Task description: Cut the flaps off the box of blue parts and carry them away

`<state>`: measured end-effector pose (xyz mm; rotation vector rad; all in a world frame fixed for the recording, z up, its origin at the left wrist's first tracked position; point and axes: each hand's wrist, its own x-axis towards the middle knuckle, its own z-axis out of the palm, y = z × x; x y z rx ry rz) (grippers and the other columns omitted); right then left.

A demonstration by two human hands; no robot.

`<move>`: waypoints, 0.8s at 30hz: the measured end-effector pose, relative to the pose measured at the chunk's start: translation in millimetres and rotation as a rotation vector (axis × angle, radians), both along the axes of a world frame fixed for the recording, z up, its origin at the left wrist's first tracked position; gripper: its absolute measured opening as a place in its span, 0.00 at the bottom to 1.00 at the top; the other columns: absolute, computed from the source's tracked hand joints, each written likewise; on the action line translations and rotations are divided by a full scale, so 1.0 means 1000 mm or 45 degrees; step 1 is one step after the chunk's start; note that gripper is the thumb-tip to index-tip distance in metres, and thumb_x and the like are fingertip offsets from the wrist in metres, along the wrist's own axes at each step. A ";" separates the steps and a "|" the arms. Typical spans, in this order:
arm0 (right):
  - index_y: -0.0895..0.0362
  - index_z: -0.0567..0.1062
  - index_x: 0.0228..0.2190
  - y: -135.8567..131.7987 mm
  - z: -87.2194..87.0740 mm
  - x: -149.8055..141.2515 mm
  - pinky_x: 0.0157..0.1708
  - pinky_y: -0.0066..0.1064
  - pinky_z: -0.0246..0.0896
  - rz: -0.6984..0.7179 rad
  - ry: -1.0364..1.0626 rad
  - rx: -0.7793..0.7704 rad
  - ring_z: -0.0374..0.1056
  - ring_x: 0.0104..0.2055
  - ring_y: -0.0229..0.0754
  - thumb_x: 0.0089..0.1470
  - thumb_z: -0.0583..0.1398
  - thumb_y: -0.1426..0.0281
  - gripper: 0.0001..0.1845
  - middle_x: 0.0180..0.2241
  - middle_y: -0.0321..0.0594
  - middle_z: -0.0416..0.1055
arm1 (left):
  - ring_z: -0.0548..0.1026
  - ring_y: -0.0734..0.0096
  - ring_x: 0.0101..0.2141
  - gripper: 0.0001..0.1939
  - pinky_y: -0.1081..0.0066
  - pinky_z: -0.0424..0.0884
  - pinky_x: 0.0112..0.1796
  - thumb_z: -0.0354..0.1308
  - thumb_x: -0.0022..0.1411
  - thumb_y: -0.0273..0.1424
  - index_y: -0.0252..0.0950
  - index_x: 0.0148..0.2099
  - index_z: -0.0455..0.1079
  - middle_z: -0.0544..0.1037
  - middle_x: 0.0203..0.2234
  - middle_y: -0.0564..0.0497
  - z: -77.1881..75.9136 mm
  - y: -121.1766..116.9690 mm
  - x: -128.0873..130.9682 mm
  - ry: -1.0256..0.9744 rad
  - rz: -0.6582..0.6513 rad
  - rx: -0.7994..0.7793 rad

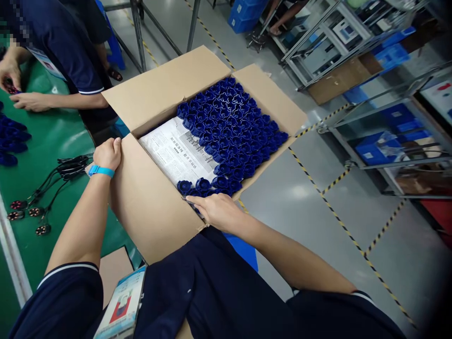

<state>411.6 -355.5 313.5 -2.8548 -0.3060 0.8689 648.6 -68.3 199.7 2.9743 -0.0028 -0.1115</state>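
Observation:
A large open cardboard box (155,197) stands in front of me with its flaps spread outward. Many dark blue plastic parts (229,122), cup-shaped with scalloped rims, fill its right side in close rows. A sheet of printed newspaper (176,148) lies at the left inside, with several blue parts along its near edge. My left hand (108,153), with a blue band at the wrist, is closed on the outer edge of the left flap. My right hand (221,212) is closed over the box's near rim, beside the nearest blue parts; some of its fingers are hidden.
On the green table (52,136) at left lie black cables with round connector ends (42,229) and more blue parts (12,139). A co-worker's hands (31,101) handle a small piece there. Metal racks (332,42) with blue bins stand across the taped floor.

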 end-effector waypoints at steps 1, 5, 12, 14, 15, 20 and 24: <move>0.41 0.67 0.62 -0.002 -0.001 -0.006 0.30 0.33 0.58 0.011 0.004 -0.012 0.77 0.39 0.49 0.70 0.50 0.66 0.22 0.38 0.38 0.79 | 0.76 0.50 0.41 0.26 0.64 0.65 0.37 0.36 0.72 0.44 0.35 0.42 0.70 0.79 0.39 0.39 0.001 0.000 0.000 0.001 0.000 0.003; 0.42 0.65 0.63 -0.007 -0.005 -0.033 0.25 0.33 0.48 0.058 -0.018 -0.084 0.76 0.35 0.47 0.68 0.53 0.67 0.24 0.34 0.38 0.78 | 0.76 0.49 0.43 0.26 0.63 0.67 0.40 0.35 0.72 0.43 0.33 0.43 0.70 0.79 0.42 0.37 0.005 -0.002 0.001 -0.009 -0.008 0.025; 0.41 0.57 0.67 -0.005 0.000 -0.063 0.22 0.34 0.41 0.063 0.100 -0.242 0.73 0.30 0.44 0.68 0.52 0.70 0.30 0.33 0.38 0.75 | 0.74 0.50 0.51 0.32 0.58 0.67 0.50 0.30 0.75 0.41 0.21 0.48 0.69 0.77 0.46 0.35 0.001 -0.005 -0.001 -0.033 -0.025 0.025; 0.42 0.57 0.67 -0.005 0.001 -0.071 0.22 0.34 0.43 0.083 0.105 -0.270 0.73 0.30 0.43 0.67 0.51 0.72 0.31 0.33 0.39 0.74 | 0.73 0.48 0.54 0.35 0.54 0.66 0.52 0.28 0.75 0.43 0.18 0.50 0.68 0.77 0.47 0.35 -0.001 -0.004 -0.005 -0.048 -0.023 0.000; 0.42 0.57 0.67 -0.006 0.001 -0.075 0.22 0.34 0.43 0.099 0.103 -0.283 0.72 0.29 0.42 0.67 0.51 0.73 0.31 0.32 0.39 0.74 | 0.72 0.47 0.54 0.36 0.53 0.66 0.53 0.28 0.75 0.44 0.17 0.49 0.68 0.77 0.47 0.36 -0.002 -0.003 -0.007 -0.054 -0.017 -0.012; 0.46 0.55 0.69 -0.010 0.003 -0.096 0.22 0.33 0.47 0.191 0.097 -0.316 0.71 0.28 0.42 0.61 0.51 0.78 0.37 0.32 0.41 0.72 | 0.71 0.46 0.55 0.36 0.48 0.65 0.53 0.30 0.75 0.43 0.14 0.47 0.68 0.77 0.45 0.38 -0.007 0.006 -0.020 -0.033 0.042 -0.007; 0.49 0.55 0.69 -0.013 -0.003 -0.116 0.22 0.31 0.49 0.200 0.044 -0.342 0.70 0.27 0.42 0.59 0.51 0.80 0.39 0.30 0.42 0.72 | 0.71 0.44 0.54 0.40 0.46 0.63 0.50 0.24 0.73 0.44 0.13 0.47 0.67 0.76 0.45 0.38 -0.007 0.014 -0.020 -0.072 0.052 0.081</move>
